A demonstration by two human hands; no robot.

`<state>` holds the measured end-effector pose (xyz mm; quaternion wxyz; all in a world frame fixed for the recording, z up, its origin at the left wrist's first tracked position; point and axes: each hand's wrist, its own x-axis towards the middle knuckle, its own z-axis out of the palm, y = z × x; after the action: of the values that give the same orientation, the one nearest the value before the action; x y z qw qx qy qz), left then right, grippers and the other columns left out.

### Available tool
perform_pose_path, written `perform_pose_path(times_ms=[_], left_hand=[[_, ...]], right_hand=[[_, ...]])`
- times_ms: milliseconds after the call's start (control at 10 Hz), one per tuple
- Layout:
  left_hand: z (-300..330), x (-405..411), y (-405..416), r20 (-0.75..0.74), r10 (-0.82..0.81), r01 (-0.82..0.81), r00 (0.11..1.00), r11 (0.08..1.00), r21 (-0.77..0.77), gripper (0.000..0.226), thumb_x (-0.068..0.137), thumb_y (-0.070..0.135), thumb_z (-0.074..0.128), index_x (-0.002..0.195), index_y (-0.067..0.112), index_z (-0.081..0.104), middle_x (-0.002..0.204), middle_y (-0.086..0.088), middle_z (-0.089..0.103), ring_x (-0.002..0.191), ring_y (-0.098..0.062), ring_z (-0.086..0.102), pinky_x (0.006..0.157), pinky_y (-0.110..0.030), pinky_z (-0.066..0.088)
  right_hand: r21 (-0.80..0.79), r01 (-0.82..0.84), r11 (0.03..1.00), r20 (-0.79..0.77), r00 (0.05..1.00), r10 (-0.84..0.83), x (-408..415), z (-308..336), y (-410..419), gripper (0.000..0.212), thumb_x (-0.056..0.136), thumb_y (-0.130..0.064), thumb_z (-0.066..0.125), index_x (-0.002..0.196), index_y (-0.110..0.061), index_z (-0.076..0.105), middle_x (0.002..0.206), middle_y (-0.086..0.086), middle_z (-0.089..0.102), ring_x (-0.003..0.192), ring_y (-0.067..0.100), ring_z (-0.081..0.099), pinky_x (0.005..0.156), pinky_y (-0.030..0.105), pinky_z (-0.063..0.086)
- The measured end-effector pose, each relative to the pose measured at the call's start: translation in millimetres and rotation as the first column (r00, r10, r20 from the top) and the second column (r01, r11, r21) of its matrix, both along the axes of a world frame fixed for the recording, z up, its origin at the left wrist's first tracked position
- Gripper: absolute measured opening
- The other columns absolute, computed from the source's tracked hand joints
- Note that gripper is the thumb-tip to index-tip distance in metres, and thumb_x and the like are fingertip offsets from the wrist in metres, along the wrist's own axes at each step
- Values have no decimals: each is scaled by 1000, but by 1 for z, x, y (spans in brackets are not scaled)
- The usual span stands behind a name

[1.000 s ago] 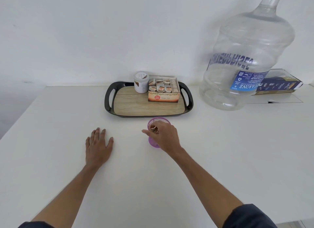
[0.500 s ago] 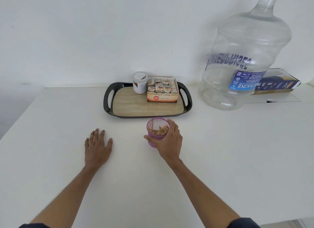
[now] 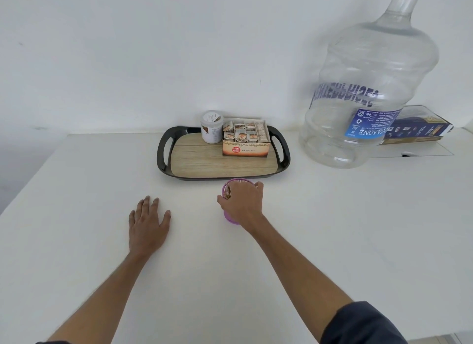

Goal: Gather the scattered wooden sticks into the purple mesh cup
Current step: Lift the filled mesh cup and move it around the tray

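Change: vs 0.5 s ago, right hand (image 3: 242, 203) now sits over the cup's top, hiding most of the opening; earlier it gripped the side w/ opening exposed. Left hand, cup, tray unmoved.
Right hand: draped over the purple mesh cup (image 3: 228, 217), fingers curled round its far rim, thumb on the near-left side; wrapped on the cup.
Cup: upright on the white table (image 3: 332, 228), just in front of the tray, apart from it. Only back rim and lower left wall show.
Sticks: a few brown wooden sticks (image 3: 227, 195) peek out inside the cup by the thumb; count can't tell.
Left hand (image 3: 148, 224): flat on table, palm down, fingers spread a bit, holding nothing, well left of cup.
Tray (image 3: 163, 149): black w/ wood-look base, carrying 1 white jar (image 3: 211, 126) and 1 tea-bag box (image 3: 246, 138), side by side, touching.
Water jug (image 3: 368, 92): big clear bottle, right rear; blue carton (image 3: 419, 127) behind it.
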<state>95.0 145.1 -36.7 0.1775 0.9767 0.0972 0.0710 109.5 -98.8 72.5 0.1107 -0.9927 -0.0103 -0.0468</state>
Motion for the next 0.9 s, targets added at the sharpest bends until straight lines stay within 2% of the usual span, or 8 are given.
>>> perform_pose_path(times_ms=[200, 300, 400, 500, 600, 700, 800, 900], left_hand=[[-1, 0, 0, 6, 0, 0, 1000, 1000, -2, 57, 99, 39, 44, 148, 11, 36, 159, -12, 27, 148, -25, 16, 120, -43, 10], [-1, 0, 1, 7, 3, -2, 1000, 1000, -6, 57, 99, 39, 44, 148, 11, 36, 159, -11, 26, 148, -25, 16, 120, -43, 10], [0, 0, 0, 5, 4, -4, 1000, 1000, -8, 57, 99, 39, 43, 148, 11, 35, 159, -11, 25, 149, -24, 15, 120, -42, 9], [0, 0, 0, 2, 2, -2, 1000, 1000, -7, 57, 99, 40, 42, 149, 12, 34, 159, -11, 25, 149, -24, 14, 120, -42, 8], [0, 0, 0, 1, 1, -1, 1000, 1000, -2, 57, 99, 39, 43, 148, 11, 35, 159, -11, 25, 149, -24, 15, 120, -43, 9], [0, 1, 0, -1, 4, -4, 1000, 1000, -3, 57, 99, 40, 42, 148, 11, 35, 159, -11, 25, 149, -24, 15, 120, -43, 9], [-1, 0, 0, -4, 3, -3, 1000, 1000, -2, 57, 99, 40, 42, 148, 11, 34, 159, -11, 25, 149, -23, 14, 120, -42, 8], [0, 0, 0, -2, 3, -3, 1000, 1000, 0, 57, 99, 40, 42, 148, 11, 34, 159, -11, 25, 149, -23, 14, 120, -42, 8]], right_hand=[[372, -64, 926, 247, 968, -32, -2, -21, -2, 40, 92, -46, 60, 61, -20, 59, 52, -11, 55, 57, 11, 51, 95, 31, 34], [440, -157, 884, 350, 937, -8, -5, -21, -7, 42, 94, -23, 60, 57, -24, 40, 45, -16, 31, 47, 8, 33, 87, 36, 46], [454, -176, 874, 362, 932, 1, -8, -21, -10, 34, 93, -13, 58, 60, -18, 50, 51, -12, 47, 55, 13, 42, 83, 35, 48], [473, -197, 859, 358, 934, 17, -9, -23, -13, 16, 92, -10, 56, 83, -9, 69, 76, 0, 70, 74, 19, 57, 85, 26, 43], [428, -215, 878, 362, 931, 52, -9, -24, -17, 18, 88, -11, 54, 74, -9, 66, 66, 1, 66, 65, 24, 55, 85, 31, 47], [303, -244, 921, 346, 929, 132, -4, -29, -22, 25, 87, -30, 54, 70, -13, 63, 64, -4, 64, 61, 18, 51, 99, 35, 43], [251, -261, 932, 348, 923, 165, -3, -25, -25, 37, 88, -45, 53, 70, -15, 62, 66, -6, 65, 65, 15, 56, 108, 27, 24], [286, -275, 918, 394, 907, 149, -7, -17, -28, 41, 87, -52, 50, 76, -17, 66, 73, -7, 69, 72, 12, 60, 109, 34, 28]])
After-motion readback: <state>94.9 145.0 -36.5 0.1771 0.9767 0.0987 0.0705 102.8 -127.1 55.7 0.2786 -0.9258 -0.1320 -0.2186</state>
